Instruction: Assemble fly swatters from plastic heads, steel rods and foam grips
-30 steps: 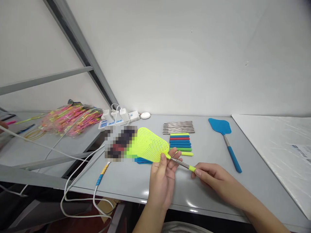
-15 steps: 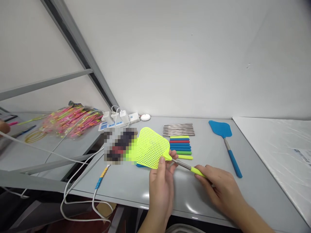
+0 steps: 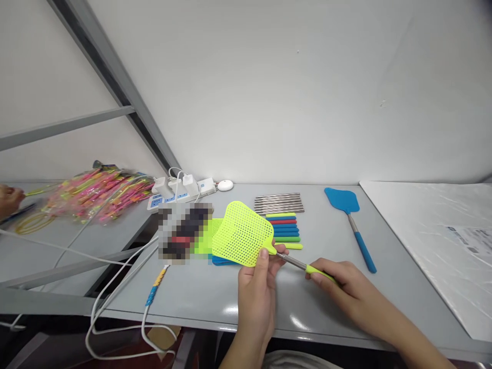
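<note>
A yellow-green fly swatter with a perforated head, a short metal rod and a yellow-green grip is held above the table. My left hand pinches it at the neck, where head and rod meet. Around the grip, my right hand is closed, its thumb along the side. Beyond my hands lies a row of coloured handle grips in blue, red, green and yellow. Metal rods are lined up behind them. A blue fly swatter rests on the right, and blue swatter heads show partly below the held one.
Power strip with white plugs stands at the back left, a white oval device beside it. White cables hang over the table edge. Bagged pink and yellow items and another person's hand are left. White wrapped sheet lies right.
The view has shifted slightly to the right. Both hands keep their hold on the swatter, and the right thumb and fingers sit a little differently on the grip. Another person's hand shows more at left.
</note>
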`<action>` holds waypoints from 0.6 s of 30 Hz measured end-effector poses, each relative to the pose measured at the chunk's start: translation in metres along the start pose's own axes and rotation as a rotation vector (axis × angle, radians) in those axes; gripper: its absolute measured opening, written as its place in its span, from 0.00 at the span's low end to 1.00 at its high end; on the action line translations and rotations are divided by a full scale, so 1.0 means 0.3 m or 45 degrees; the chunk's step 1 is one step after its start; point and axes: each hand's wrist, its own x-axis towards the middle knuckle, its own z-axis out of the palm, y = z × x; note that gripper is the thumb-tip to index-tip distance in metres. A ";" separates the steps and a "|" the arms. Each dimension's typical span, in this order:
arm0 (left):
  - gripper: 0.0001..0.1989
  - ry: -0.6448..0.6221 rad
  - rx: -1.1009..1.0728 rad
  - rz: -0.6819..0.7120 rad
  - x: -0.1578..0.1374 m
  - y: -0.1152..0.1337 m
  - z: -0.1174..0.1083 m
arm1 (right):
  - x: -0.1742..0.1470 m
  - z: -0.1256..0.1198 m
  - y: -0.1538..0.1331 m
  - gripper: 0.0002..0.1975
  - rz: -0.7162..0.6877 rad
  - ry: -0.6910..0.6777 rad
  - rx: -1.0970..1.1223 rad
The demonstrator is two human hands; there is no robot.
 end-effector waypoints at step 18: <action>0.11 0.336 0.196 0.215 -0.058 -0.044 -0.034 | -0.037 0.059 0.004 0.14 -0.320 0.271 -0.783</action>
